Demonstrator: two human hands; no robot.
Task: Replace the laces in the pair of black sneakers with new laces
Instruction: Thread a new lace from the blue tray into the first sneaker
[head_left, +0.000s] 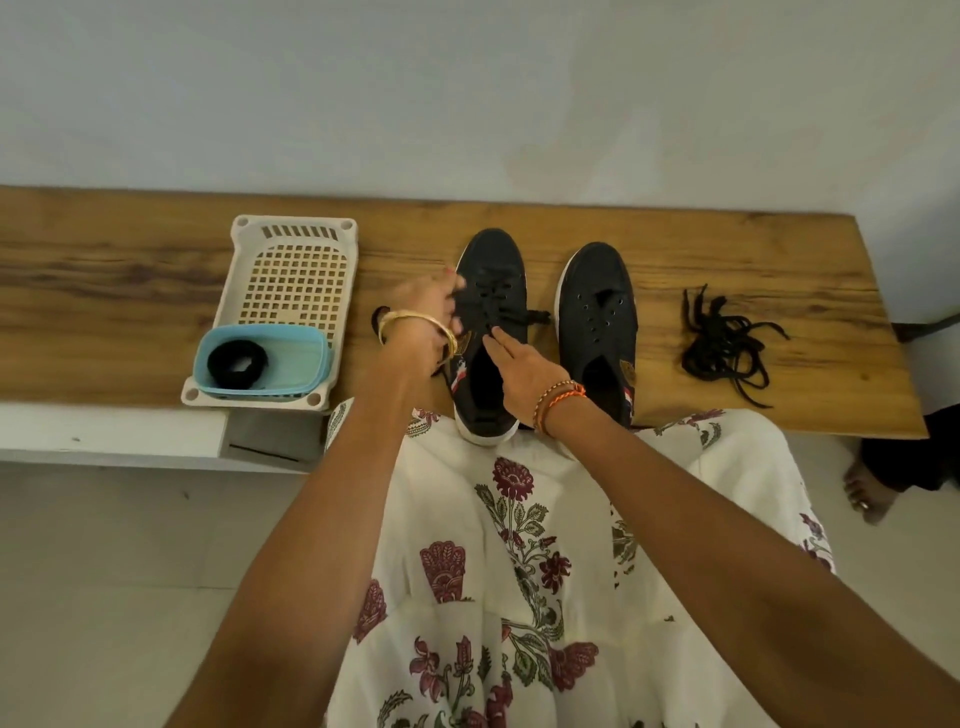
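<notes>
Two black sneakers with white soles stand side by side on a wooden bench. The left sneaker carries a black lace through its eyelets; one lace end sticks out to its right. My left hand pinches the lace at the shoe's left edge. My right hand rests flat on the tongue and opening, fingers apart. The right sneaker has bare eyelets. A loose heap of black laces lies to its right. A coiled black lace sits in a blue tub.
The blue tub stands in a cream plastic basket at the left of the bench. A white wall rises behind. My floral-print lap is below the bench edge. Another person's bare foot is on the floor at right.
</notes>
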